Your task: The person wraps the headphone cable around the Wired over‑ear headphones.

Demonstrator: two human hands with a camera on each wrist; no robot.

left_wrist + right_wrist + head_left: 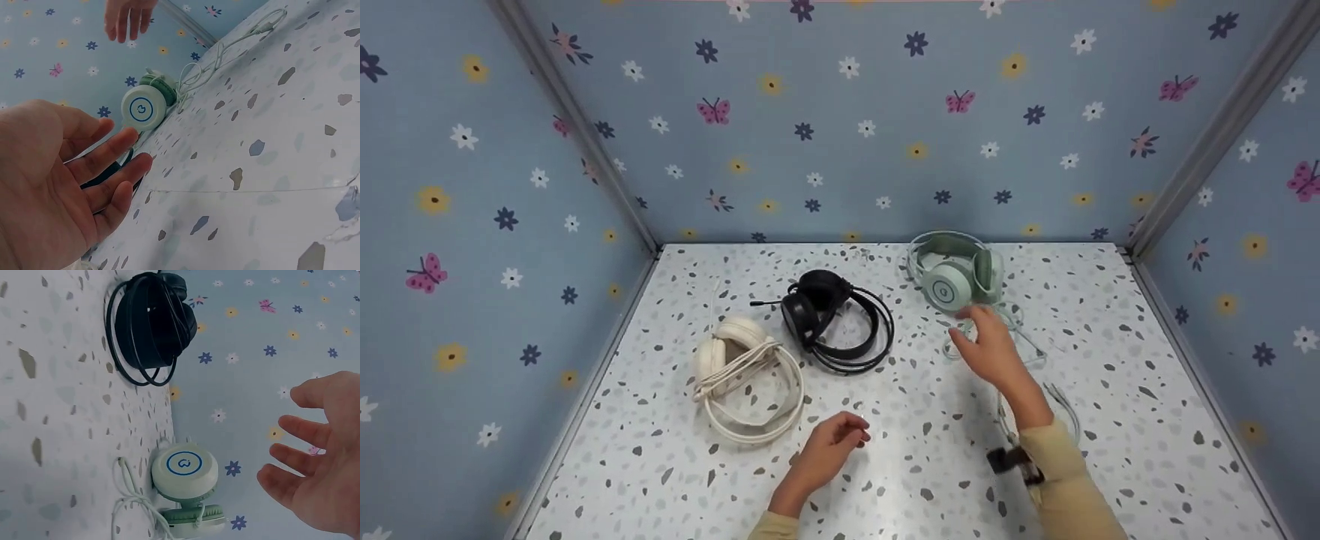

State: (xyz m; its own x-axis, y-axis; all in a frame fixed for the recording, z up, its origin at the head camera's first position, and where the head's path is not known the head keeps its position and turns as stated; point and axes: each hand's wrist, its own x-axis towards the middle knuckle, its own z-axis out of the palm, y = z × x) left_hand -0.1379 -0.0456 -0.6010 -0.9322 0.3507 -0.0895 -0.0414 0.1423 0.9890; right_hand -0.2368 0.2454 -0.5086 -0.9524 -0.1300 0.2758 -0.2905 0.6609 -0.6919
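Pale green headphones (947, 288) lie at the back right of the speckled table, their cable (1011, 322) loosely looped beside them. My right hand (988, 346) hovers just in front of them, fingers spread and holding nothing; in the right wrist view a gap shows between the hand (315, 455) and the green ear cup (184, 471). My left hand (826, 451) hangs over the front middle of the table, fingers loosely bent, with nothing in it. Black headphones (825, 315) with a thin microphone lie in the middle. Nearest the left hand are cream headphones (742, 375), cable wound around them.
Flowered blue panels (847, 135) close off the back and both sides, with grey metal posts (577, 127) at the corners. Cable ends (1065, 409) from the green side trail under the right forearm. A black strap piece (1011, 461) hangs at the right sleeve.
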